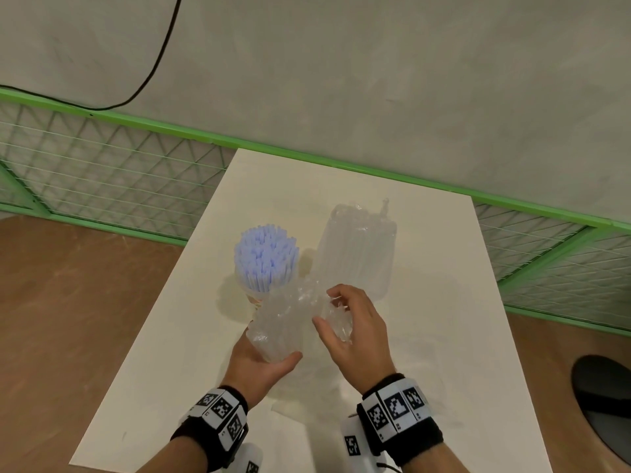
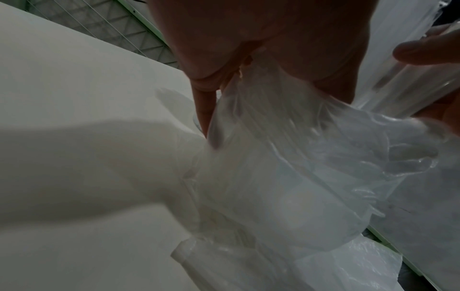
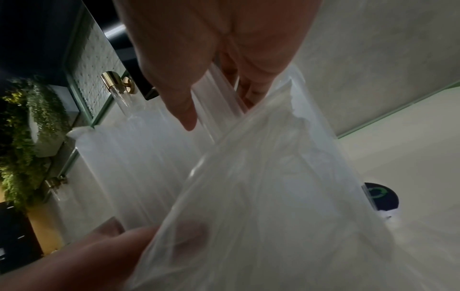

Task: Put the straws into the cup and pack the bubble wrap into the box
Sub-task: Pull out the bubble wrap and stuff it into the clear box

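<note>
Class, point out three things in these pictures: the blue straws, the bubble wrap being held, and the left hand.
straws [image 1: 265,257]: head view, on the tops of the upright bundle.
bubble wrap [image 1: 286,322]: head view, on the crumpled middle between both hands.
left hand [image 1: 260,365]: head view, on the palm under the wrap.

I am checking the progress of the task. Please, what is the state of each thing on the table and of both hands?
straws: standing upright, bundled in the cup.
cup: upright on the table, mostly hidden.
bubble wrap: crumpled, held above the table, not packed.
clear box: on the table beyond the hands, holding air-column wrap.
left hand: grips the wrap from below.
right hand: pinches the wrap's other end.
table: white, bearing cup and box.
</note>
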### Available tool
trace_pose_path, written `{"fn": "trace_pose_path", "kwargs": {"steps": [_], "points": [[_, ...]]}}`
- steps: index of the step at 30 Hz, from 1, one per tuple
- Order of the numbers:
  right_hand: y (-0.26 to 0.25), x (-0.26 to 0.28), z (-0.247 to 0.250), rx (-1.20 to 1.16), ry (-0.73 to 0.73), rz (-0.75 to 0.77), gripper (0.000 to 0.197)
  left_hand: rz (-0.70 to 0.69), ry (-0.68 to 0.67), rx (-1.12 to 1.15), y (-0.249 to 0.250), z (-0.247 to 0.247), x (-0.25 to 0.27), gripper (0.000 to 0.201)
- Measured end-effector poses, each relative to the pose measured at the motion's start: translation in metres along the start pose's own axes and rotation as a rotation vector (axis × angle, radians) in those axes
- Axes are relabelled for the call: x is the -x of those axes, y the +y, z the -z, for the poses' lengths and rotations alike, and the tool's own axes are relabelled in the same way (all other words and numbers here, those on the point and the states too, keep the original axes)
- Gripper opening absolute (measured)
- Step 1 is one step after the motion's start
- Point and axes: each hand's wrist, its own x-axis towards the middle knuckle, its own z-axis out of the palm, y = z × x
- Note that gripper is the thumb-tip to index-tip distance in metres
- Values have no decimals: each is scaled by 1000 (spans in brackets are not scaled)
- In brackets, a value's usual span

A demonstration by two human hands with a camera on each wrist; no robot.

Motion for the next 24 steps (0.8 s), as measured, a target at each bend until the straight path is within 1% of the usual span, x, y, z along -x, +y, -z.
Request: {"fn": "trace_pose_path", "kwargs": {"steps": [3,5,6,8,10,12,15,17,22,24], "points": [[0,1,-1,-28,-11,-48,34,1,6,10,-1,0,-1,69],[0,1,-2,-35,-9,-70,35,13,11,7,-1,0,-2,65],[0,0,-2,-30,-1,-68,35,19,14,2,-1,0,-2,61],[1,-1,-4,15,25,-16,27,26,20,-9,-1,1,-2,55],[2,-1,-5,66,45,25,20,26,23,-17,-2,1,-2,54],[2,-2,-5,71,48,13,17,22,23,-25,-3,1,-3,55],[-1,-2,-1,79,28,-37,15,21,34,-35,-4,0,-4,54],[-3,-3,2,98,30,-26,15,17,41,-48,-4,-1,-5,53],[-5,-8,5,93,86,10,19,11,41,-73,-7,1,-6,56],[-8,-9,7,105,129,24,19,15,41,-74,-6,1,-6,54]]}}
